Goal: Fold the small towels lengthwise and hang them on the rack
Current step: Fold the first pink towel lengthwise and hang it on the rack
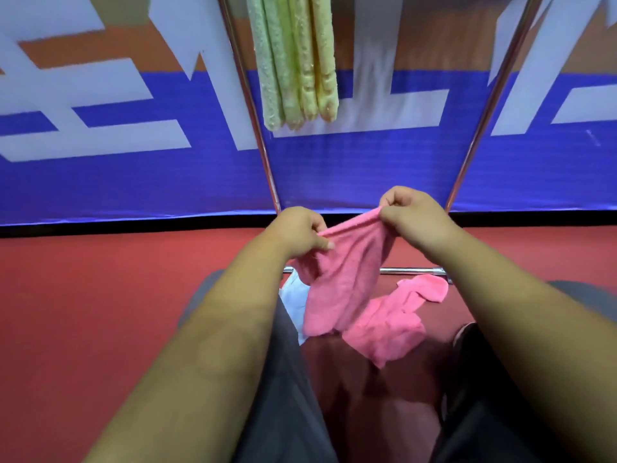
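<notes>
In front of the rack (263, 155), left hand (302, 233) and right hand (412, 215) each pinch the pink towel (347, 279) along its top edge. Risk: uneven pinches could let the slack middle sag, skewing the lengthwise fold.

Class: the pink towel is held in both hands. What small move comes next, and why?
The left hand and right hand each pinch the top edge of the pink towel; it hangs unfolded, while the hung towels are narrow strips. Probably bring the hands together until the pinched ends meet, folding it lengthwise.
</notes>
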{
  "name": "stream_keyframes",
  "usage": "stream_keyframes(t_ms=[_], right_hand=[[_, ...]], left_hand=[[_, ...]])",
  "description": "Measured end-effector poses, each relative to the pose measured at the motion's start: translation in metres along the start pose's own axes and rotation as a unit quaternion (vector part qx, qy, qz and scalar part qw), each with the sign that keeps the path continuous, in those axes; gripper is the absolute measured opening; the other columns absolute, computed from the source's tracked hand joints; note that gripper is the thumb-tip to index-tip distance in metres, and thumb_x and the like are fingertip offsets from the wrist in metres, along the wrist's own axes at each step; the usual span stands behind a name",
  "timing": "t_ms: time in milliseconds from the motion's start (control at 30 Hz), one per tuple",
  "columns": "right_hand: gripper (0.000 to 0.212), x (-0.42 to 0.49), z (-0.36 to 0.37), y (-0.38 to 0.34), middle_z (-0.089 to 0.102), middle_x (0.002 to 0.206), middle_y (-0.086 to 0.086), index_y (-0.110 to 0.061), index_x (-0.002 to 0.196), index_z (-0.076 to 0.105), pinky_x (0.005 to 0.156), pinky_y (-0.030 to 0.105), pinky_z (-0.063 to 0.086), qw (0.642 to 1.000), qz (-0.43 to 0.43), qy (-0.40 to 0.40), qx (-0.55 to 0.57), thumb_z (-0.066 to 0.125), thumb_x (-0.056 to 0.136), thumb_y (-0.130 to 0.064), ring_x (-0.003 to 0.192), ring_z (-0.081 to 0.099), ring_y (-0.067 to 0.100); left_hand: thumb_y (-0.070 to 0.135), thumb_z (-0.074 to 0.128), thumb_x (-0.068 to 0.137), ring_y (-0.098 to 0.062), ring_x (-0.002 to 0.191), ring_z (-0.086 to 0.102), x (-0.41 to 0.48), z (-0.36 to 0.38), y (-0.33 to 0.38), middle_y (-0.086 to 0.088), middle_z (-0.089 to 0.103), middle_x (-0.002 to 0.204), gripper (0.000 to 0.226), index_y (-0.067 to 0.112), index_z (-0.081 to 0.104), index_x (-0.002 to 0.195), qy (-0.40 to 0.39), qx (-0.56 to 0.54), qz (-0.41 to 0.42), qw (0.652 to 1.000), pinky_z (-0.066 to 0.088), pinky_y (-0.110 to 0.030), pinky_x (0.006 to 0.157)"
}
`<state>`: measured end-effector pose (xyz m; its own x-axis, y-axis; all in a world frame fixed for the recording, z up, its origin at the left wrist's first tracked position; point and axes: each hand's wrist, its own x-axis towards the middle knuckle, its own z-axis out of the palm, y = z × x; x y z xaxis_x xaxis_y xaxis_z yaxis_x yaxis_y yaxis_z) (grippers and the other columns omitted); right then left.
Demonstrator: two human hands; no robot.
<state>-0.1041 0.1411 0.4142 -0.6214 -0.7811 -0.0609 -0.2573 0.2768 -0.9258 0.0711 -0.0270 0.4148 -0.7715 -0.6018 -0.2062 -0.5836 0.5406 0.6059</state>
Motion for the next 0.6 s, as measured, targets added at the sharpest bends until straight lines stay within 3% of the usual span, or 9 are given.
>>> stream_keyframes(t_ms=[100,200,300,400,533,600], right_hand=[[0.003,-0.008,0.011,0.006,0.068,0.079,-0.003,-0.019,0.09,0.068,0.072,0.035,0.048,0.99,0.015,-0.06,-0.13,0.068,0.089,-0.015,0.075,0.06,0.019],[0.011,-0.005,0.022,0.013,0.071,0.093,0.0,-0.02,0.098,0.069,0.073,0.035,0.044,0.961,-0.046,-0.086,-0.26,0.074,0.09,-0.026,0.093,0.067,0.025],[0.005,0.003,0.02,0.017,0.07,0.086,-0.003,-0.024,0.093,0.073,0.064,0.029,0.034,0.96,-0.079,-0.064,-0.262,0.075,0.094,-0.027,0.086,0.065,0.021],[0.009,0.01,0.012,0.012,0.071,0.084,-0.003,-0.026,0.089,0.072,0.068,0.028,0.036,0.973,-0.088,-0.026,-0.21,0.074,0.097,-0.024,0.084,0.063,0.017],[0.011,0.022,0.0,0.003,0.067,0.079,-0.008,-0.019,0.09,0.071,0.067,0.025,0.032,0.982,-0.068,0.086,-0.153,0.068,0.099,-0.025,0.085,0.061,0.016],[0.012,0.029,-0.007,0.005,0.067,0.08,-0.008,-0.02,0.089,0.07,0.067,0.025,0.032,0.98,-0.034,0.079,-0.181,0.07,0.097,-0.028,0.086,0.062,0.017]], left_hand=[[0.028,0.094,0.08,-0.011,0.065,0.057,0.002,0.007,0.008,0.003,0.068,0.071,0.021,0.016,0.076,0.081,0.016,-0.088,0.014,0.996,0.045,-0.027,0.064],[0.025,0.091,0.084,-0.011,0.064,0.053,-0.001,0.015,0.018,0.003,0.064,0.07,0.017,0.017,0.076,0.082,0.008,-0.135,0.031,0.99,0.043,-0.029,0.064],[0.028,0.089,0.085,-0.009,0.06,0.049,0.004,0.022,0.018,0.005,0.061,0.068,0.016,0.017,0.077,0.084,0.007,-0.053,0.042,0.998,0.038,-0.026,0.059],[0.033,0.086,0.088,-0.006,0.06,0.05,0.015,0.021,0.014,0.009,0.058,0.067,0.025,0.023,0.067,0.075,-0.003,0.086,0.034,0.996,0.032,-0.022,0.053],[0.031,0.084,0.088,-0.02,0.079,0.06,0.031,0.022,0.0,0.006,0.062,0.076,0.03,0.025,0.061,0.07,-0.022,0.184,0.002,0.983,0.038,-0.03,0.067],[0.033,0.084,0.088,-0.02,0.079,0.062,0.036,0.021,0.001,0.006,0.065,0.076,0.027,0.024,0.064,0.072,-0.009,0.164,0.008,0.986,0.04,-0.031,0.067]])
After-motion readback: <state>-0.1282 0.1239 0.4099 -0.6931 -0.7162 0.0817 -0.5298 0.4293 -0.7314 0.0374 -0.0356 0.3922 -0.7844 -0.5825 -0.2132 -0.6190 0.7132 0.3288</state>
